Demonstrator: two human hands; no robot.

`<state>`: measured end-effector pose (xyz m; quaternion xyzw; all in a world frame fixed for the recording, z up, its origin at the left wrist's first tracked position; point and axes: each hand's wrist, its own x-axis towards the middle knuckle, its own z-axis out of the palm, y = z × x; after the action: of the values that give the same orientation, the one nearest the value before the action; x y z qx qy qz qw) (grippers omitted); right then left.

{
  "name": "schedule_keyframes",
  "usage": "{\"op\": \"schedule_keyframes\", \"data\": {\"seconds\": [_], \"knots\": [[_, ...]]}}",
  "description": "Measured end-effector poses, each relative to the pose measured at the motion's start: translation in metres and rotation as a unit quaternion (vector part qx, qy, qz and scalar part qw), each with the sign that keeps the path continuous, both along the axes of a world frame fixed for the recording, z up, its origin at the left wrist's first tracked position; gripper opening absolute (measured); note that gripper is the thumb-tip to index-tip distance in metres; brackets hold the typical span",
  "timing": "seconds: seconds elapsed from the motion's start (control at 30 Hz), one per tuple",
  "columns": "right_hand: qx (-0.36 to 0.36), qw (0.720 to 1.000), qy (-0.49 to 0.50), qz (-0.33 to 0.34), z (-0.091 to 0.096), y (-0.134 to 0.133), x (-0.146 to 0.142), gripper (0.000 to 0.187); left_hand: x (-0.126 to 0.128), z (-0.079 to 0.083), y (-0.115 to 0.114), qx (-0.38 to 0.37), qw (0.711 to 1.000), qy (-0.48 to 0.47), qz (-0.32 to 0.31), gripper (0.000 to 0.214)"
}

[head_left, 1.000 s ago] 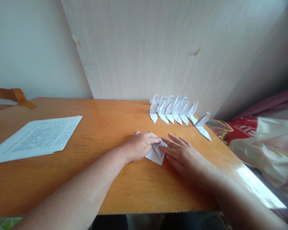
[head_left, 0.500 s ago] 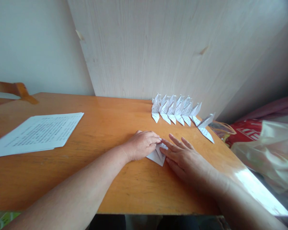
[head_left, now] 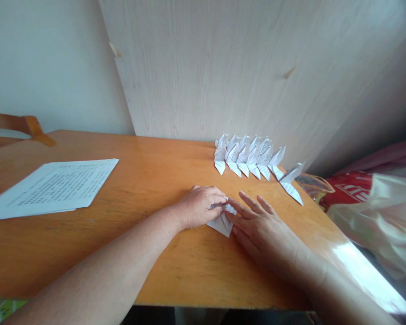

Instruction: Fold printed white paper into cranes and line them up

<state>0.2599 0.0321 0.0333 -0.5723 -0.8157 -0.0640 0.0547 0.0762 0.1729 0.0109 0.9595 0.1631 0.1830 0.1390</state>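
Note:
A small piece of folded paper [head_left: 220, 225] lies on the wooden table between my two hands, one pointed corner toward me. My left hand [head_left: 200, 206] covers its left part, with thumb and fingers closed on the paper's edge. Spread and nearly flat, my right hand [head_left: 257, 221] rests its fingertips on the right side of the same paper. The paper's far part is mostly hidden under my fingers. Beyond the hands, several folded paper pieces [head_left: 253, 163] stand in rows. One separate folded piece [head_left: 291, 185] lies closer to the table's right edge.
A stack of printed sheets [head_left: 64, 185] lies on the left of the table [head_left: 149, 176]. Behind rises a pale wood-grain panel [head_left: 203, 67]. Past the right edge are a red bag [head_left: 352, 187] and a whitish plastic bag [head_left: 385, 216]. A wooden chair back [head_left: 37, 131] stands far left.
My left thumb has shifted slightly, opening a gap between it and the fingers over the paper. My right hand's fingers remain on the paper. The camera view has moved very slightly.

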Motion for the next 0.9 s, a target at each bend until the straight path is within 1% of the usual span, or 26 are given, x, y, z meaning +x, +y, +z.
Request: {"op": "schedule_keyframes", "data": {"seconds": [0.17, 0.33, 0.57, 0.9], "knots": [[0.008, 0.999, 0.034, 0.028, 0.009, -0.002, 0.0, 0.037, 0.001, -0.003, 0.001, -0.022, 1.0, -0.012, 0.006, 0.026], [-0.002, 0.997, 0.066, 0.036, 0.016, -0.004, -0.004, 0.036, 0.001, 0.0, 0.001, -0.04, 0.999, -0.005, 0.006, 0.027], [-0.035, 0.998, 0.051, 0.013, 0.016, -0.004, -0.006, 0.023, 0.0, 0.002, 0.0, -0.038, 0.999, 0.002, 0.013, 0.027], [-0.045, 0.999, 0.022, 0.002, 0.019, -0.004, -0.01, 0.019, 0.001, 0.002, 0.0, -0.038, 0.999, 0.006, 0.021, 0.027]]}}
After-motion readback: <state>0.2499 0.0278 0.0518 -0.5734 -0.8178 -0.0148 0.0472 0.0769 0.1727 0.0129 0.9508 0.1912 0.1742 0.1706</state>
